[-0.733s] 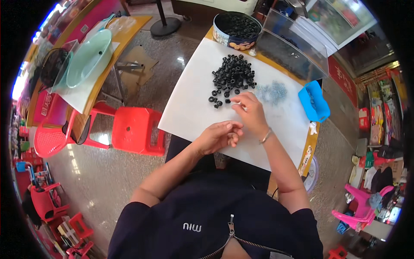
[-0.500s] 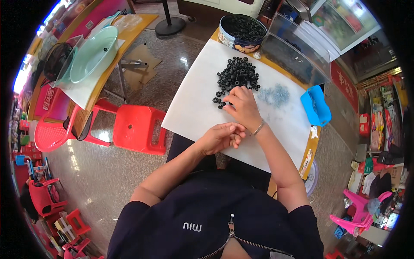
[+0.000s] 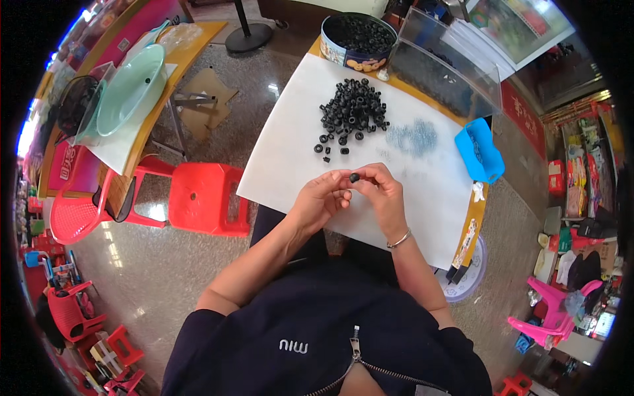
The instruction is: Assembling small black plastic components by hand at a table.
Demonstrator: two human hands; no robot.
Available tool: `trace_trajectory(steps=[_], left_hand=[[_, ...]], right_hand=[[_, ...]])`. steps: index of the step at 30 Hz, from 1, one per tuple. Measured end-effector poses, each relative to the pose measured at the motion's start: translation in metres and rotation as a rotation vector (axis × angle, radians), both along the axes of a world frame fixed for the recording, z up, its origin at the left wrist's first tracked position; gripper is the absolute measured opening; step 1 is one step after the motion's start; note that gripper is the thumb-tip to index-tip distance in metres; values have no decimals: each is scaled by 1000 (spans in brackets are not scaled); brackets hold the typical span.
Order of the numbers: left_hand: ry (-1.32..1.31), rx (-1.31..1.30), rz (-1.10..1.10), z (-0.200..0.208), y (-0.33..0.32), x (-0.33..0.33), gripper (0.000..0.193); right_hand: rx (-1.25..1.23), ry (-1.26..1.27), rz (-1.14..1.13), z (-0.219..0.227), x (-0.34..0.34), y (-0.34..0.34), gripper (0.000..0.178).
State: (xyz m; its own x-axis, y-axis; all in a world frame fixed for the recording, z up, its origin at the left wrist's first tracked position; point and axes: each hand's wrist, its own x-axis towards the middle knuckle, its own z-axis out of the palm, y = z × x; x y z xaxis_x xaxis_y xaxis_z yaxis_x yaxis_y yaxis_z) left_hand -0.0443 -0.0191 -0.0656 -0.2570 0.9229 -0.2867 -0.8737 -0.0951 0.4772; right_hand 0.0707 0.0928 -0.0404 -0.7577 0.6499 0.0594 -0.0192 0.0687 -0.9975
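A small round black part [image 3: 354, 177] is pinched between the thumb and forefinger of my right hand [image 3: 383, 198], over the near part of the white tabletop [image 3: 284, 142]. Close against it from the left is my left hand [image 3: 322, 198], thumb and forefinger pressed together and the other fingers curled; whatever they hold is too small to make out. Beyond my hands lies a pile of small black ring-shaped parts [image 3: 354, 109], with several loose ones on its near side. To the right of that pile spreads a patch of tiny bluish pieces [image 3: 416, 137].
A round tin [image 3: 356, 61] full of black parts stands at the back edge, beside a clear plastic bin [image 3: 432, 82]. At the right edge sits a blue container [image 3: 480, 152]. A red stool [image 3: 203, 198] and a side table with a pale green basin [image 3: 132, 92] are left.
My right hand has come back from the pile toward me with a black part in its fingers. My left hand has risen slightly to meet it. The whole view has shifted a little.
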Motion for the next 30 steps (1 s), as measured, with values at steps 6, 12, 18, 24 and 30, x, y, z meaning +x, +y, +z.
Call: trace_trajectory(steps=[6, 12, 18, 24, 30], left_hand=[[95, -64, -20, 1, 1, 5, 28], [185, -83, -16, -5, 1, 11, 26], [267, -89, 30, -2, 2, 16, 24], [366, -69, 73, -7, 2, 21, 21], [303, -138, 88, -1, -1, 19, 18]], right_hand=[[435, -20, -88, -6, 7, -14, 22], [780, -59, -93, 1, 13, -15, 27], [44, 3, -153, -14, 18, -17, 20], [402, -29, -224, -9, 21, -29, 21], [542, -48, -259, -8, 20, -24, 16]])
